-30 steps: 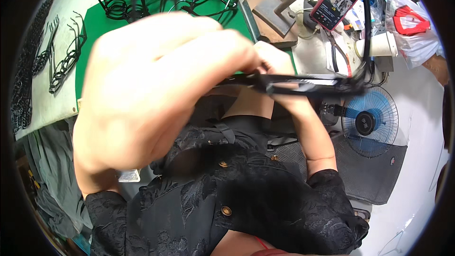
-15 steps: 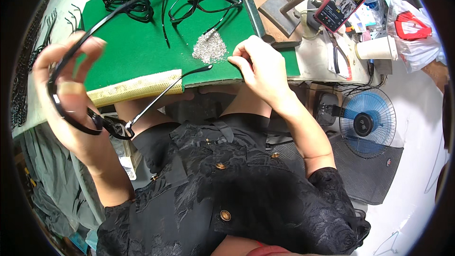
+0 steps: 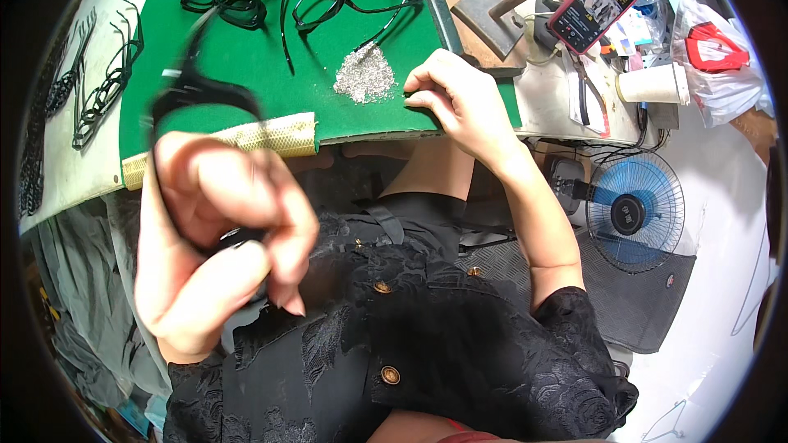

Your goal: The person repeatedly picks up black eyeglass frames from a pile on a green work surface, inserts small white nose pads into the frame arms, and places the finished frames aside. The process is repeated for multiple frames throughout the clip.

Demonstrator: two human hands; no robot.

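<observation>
Close to the camera, my left hand point(image 3: 234, 205) is closed around a black eyeglass frame point(image 3: 193, 90), blurred by motion; its rim and a temple stick up past the fingers. The palm and fingers hide the rest of it. My right hand point(image 3: 469, 107) rests at the front of the green mat point(image 3: 238, 82), thumb and forefinger pinched together. Whatever is between those fingertips is too small to make out. Just left of them lies a heap of tiny silvery metal pieces point(image 3: 364, 75). Behind the heap, several black eyeglass frames point(image 3: 324, 4) lie tangled.
A mesh-like gold strip point(image 3: 279, 135) runs along the table's front edge. More black frames point(image 3: 107, 86) lie on the left. To the right are a metal bench tool point(image 3: 484, 20), a propped phone point(image 3: 591, 10), pliers point(image 3: 584, 94), a white cup point(image 3: 652, 84) and a blue fan point(image 3: 636, 209).
My left hand has come right and nearer the camera, turning over with the eyeglass frame still in it. My right hand has shifted slightly right, still pinched.
</observation>
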